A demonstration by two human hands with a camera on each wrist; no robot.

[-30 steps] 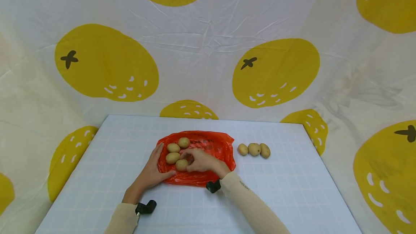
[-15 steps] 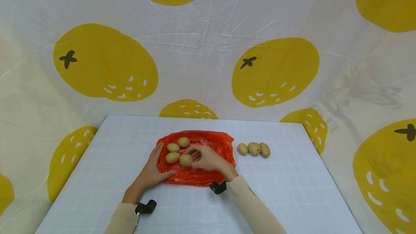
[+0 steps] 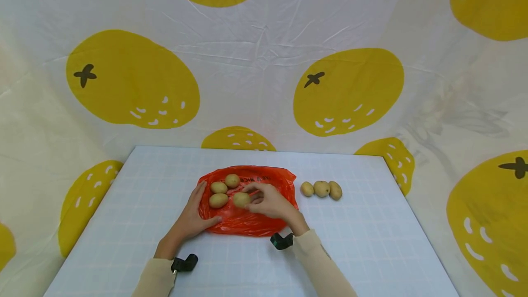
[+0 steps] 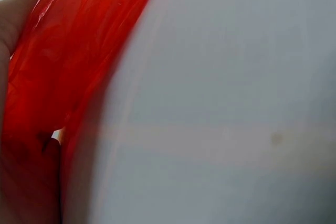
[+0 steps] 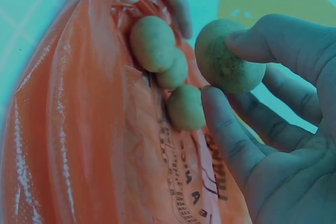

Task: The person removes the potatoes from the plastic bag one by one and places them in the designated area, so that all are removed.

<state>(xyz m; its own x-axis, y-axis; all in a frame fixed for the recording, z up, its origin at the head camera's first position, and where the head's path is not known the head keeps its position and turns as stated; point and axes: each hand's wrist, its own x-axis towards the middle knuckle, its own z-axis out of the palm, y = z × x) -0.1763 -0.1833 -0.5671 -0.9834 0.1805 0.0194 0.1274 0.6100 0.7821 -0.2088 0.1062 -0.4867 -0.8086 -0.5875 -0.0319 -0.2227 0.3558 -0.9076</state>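
The right hand (image 3: 270, 200) pinches a potato (image 3: 240, 200) between thumb and fingertips, now drawn farther from three other potatoes (image 3: 218, 188) beyond those fingertips, apparently separating it. The left hand (image 3: 195, 217), thumb and fingers spread apart, rests on the red bag (image 3: 247, 224).

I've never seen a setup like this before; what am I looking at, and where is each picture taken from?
There is no robot here, just a person's bare left hand and right hand. The wide picture comes from a camera worn on the head; the two close ones come from wrist cameras.

On the pale checked table lies a red plastic bag. Three potatoes rest on its plastic, and a row of potatoes, also three, lies to its right.

The left hand touches the bag's left side. The right hand pinches one more potato, clearest in the right wrist picture.
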